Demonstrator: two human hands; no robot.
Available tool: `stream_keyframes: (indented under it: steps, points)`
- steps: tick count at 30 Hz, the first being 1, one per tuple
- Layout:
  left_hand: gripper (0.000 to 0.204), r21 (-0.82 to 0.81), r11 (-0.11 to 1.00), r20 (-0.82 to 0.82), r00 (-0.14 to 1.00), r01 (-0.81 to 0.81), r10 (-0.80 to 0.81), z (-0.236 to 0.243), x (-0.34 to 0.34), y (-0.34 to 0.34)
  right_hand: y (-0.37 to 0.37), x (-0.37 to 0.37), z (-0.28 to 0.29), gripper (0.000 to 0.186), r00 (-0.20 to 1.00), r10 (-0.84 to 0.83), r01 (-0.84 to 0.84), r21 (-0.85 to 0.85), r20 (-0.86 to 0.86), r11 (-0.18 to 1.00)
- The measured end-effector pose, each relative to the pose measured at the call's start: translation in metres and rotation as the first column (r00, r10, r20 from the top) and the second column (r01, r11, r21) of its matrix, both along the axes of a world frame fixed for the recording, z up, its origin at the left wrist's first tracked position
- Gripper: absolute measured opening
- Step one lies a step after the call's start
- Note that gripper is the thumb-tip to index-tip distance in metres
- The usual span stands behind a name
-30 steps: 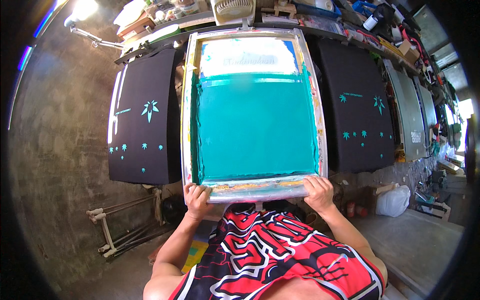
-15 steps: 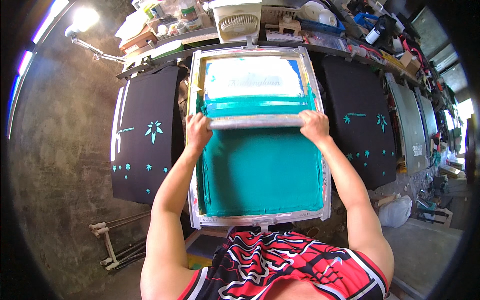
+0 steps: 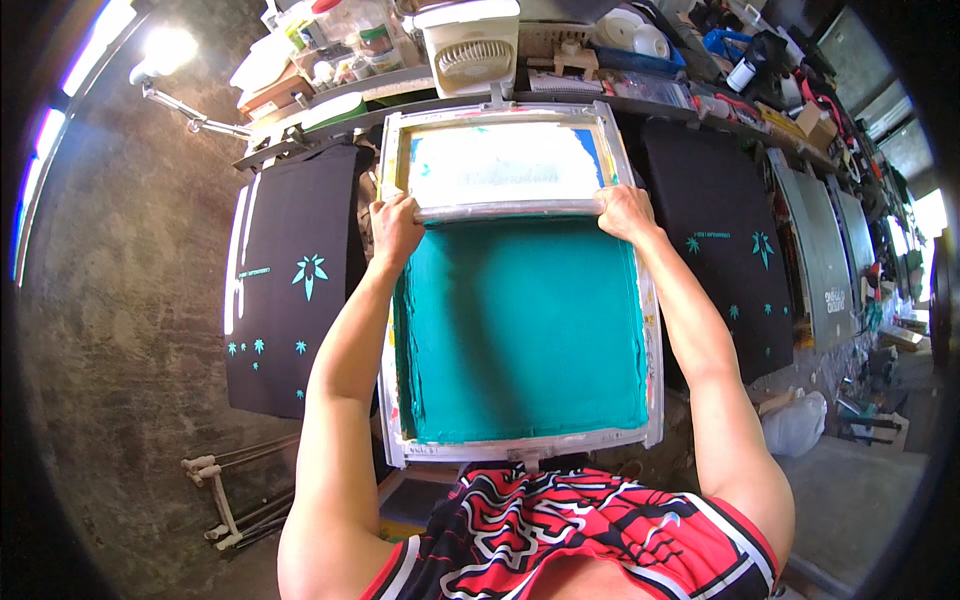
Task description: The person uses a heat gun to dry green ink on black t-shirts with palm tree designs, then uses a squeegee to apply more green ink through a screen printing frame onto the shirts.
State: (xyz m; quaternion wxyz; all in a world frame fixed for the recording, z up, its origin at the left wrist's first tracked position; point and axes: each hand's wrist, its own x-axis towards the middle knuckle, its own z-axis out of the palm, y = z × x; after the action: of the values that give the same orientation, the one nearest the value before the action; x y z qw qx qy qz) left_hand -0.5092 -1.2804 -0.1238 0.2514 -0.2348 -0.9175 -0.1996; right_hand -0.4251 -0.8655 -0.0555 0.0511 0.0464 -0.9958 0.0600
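Observation:
A long squeegee (image 3: 510,209) lies crosswise over a framed printing screen (image 3: 652,380), towards its far end. My left hand (image 3: 397,228) is wrapped round the squeegee's left end, and my right hand (image 3: 627,212) grips the right end. On the near side of it, teal ink (image 3: 540,330) coats the mesh, with thicker ridges along the side edges. Beyond the squeegee a white patch (image 3: 490,158) with faint lettering and blue corners shows inside the frame. The squeegee's blade edge is hidden beneath its handle.
Black printed fabric panels with teal leaf shapes flank the screen, one at left (image 3: 290,290) and one at right (image 3: 715,250). Behind stands a white fan (image 3: 468,55) among jars and containers on a shelf. A lamp (image 3: 170,52) is at upper left; a plastic bag (image 3: 797,422) sits at right.
Both hands have pushed the squeegee away from me, up the screen. The teal strip that lay beyond it is no longer seen, and the coated area on the near side is longer.

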Motion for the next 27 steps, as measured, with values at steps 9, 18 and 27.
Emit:
stream_keyframes:
  steps: [9,18,27]
  points:
    - [0.02,0.025,0.999,-0.026,0.999,0.031,-0.031,-0.028,0.228,-0.042,-0.023,0.208,-0.038,0.023,0.984,0.115,-0.126,-0.072,-0.137,0.989]
    - [0.03,0.061,0.994,0.045,0.995,0.088,-0.091,-0.029,0.397,-0.07,-0.068,0.385,-0.046,0.026,0.943,0.124,-0.138,-0.022,-0.307,0.99]
    - [0.029,0.035,0.997,0.008,0.997,0.076,-0.076,-0.004,0.383,-0.068,-0.058,0.377,-0.021,0.017,0.966,0.164,-0.184,-0.088,-0.199,0.979]
